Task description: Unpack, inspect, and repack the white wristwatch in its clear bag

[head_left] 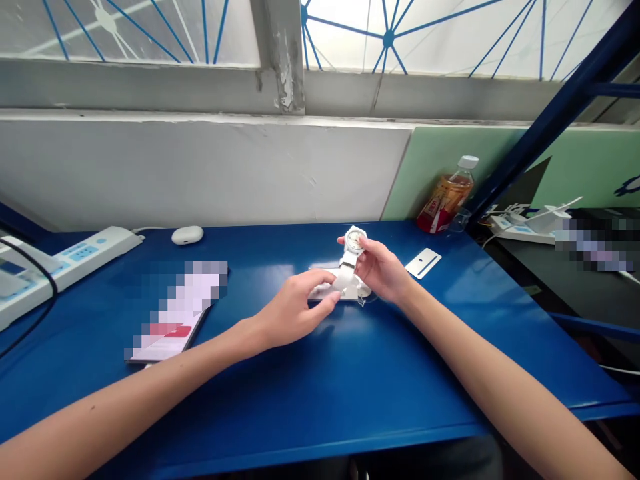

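A white wristwatch (355, 241) with a round dial is held up over the middle of the blue table. My right hand (383, 270) grips it by the case, thumb at the edge of the dial. The pale strap (344, 277) hangs down toward my left hand (293, 307), whose thumb and index finger close around its lower end. Beneath both hands lies a flat white piece (320, 292), partly covered by the fingers. Small clear and white bits (362, 301) sit at its right edge; I cannot make out what they are.
On the blue table (300, 413) a phone (175, 320) lies at left, with a white earbud case (187, 235) behind it. A power strip (75, 263) runs along the left side. At right are a white card (424, 263) and a drink bottle (447, 197) beside a blue metal post (530, 113).
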Action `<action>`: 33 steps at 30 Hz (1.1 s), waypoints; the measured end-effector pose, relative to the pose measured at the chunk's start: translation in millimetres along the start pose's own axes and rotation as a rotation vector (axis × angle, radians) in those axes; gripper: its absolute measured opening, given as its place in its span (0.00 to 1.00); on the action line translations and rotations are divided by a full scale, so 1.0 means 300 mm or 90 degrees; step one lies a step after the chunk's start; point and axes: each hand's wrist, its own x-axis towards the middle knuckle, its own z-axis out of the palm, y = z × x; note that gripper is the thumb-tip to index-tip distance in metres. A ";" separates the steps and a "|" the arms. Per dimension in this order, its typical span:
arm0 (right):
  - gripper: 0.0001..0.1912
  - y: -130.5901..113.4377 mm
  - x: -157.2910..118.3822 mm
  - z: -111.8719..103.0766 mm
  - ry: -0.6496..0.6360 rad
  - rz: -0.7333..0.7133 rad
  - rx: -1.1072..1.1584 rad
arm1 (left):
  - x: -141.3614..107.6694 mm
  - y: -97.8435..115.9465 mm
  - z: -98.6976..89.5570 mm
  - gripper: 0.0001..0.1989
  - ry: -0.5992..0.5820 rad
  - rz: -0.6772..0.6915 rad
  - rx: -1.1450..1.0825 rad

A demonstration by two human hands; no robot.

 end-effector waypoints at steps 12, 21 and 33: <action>0.15 0.008 0.006 -0.008 -0.003 -0.048 -0.060 | 0.059 -0.047 0.174 0.25 -0.049 -0.200 -0.639; 0.17 -0.016 -0.015 0.009 -0.113 0.046 -0.023 | 0.051 -0.034 0.172 0.24 -0.068 -0.217 -0.677; 0.14 0.000 -0.007 0.000 -0.061 0.075 -0.053 | 0.070 -0.045 0.157 0.23 -0.091 -0.275 -0.726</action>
